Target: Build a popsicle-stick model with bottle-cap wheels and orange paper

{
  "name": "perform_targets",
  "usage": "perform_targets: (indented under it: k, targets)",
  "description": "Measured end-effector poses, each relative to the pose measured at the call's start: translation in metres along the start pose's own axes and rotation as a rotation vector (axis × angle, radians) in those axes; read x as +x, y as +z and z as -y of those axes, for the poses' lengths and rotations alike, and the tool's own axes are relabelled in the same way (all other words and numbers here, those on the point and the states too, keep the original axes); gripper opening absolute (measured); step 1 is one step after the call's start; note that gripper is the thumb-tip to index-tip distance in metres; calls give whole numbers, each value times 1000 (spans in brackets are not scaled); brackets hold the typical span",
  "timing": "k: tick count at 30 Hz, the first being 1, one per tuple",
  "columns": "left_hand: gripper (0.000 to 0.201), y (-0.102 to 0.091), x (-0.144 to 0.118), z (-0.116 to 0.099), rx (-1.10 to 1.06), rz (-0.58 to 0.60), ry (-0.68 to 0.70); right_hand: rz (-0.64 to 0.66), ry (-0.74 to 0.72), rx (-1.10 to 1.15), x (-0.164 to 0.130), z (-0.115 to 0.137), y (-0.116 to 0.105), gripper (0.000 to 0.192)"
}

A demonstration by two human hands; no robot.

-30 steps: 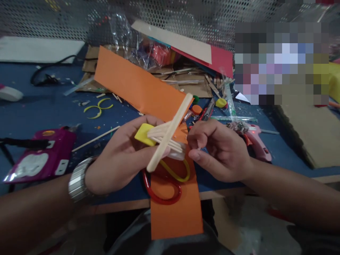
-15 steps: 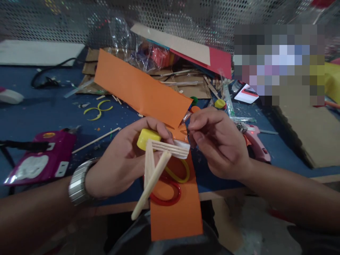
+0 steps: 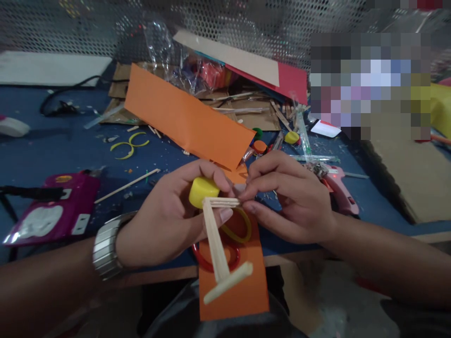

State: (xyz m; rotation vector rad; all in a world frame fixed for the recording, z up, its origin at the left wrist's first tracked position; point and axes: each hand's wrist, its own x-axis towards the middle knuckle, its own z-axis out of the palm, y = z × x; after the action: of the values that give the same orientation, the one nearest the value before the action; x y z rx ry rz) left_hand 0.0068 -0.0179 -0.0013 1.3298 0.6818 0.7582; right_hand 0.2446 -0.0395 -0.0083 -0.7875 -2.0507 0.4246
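My left hand (image 3: 165,220), with a metal watch on its wrist, grips a small model made of wooden sticks (image 3: 215,244) with a yellow bottle cap (image 3: 203,190) fixed at its top. A flat stick hangs down from the cap and ends in a short crossbar. My right hand (image 3: 289,199) pinches the right end of the model's horizontal sticks. Under both hands lie an orange paper strip (image 3: 243,291) and scissors (image 3: 225,256) with red and yellow handles.
A folded orange sheet (image 3: 183,115) lies behind the hands on the blue table (image 3: 52,150). A pink glue gun (image 3: 340,188) sits to the right, a magenta pouch (image 3: 52,211) to the left. Cardboard, sticks, caps and plastic wrap clutter the back. A perforated metal wall stands behind.
The stick model has been turned in my left hand, so its long stick swung from pointing up right to hanging down. My right hand has closed in onto the horizontal sticks.
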Motion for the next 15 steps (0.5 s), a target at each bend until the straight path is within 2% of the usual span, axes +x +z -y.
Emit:
perform_targets:
  k: [8, 13, 15]
  targets:
    - [22, 2, 1, 2, 25, -38, 4, 15, 28, -63, -2, -1, 4, 5]
    - [22, 1, 4, -3, 22, -32, -27, -24, 99, 90, -6, -5, 9, 5]
    - [19, -1, 5, -1, 26, -41, -28, -52, 142, 165, -7, -6, 10, 12]
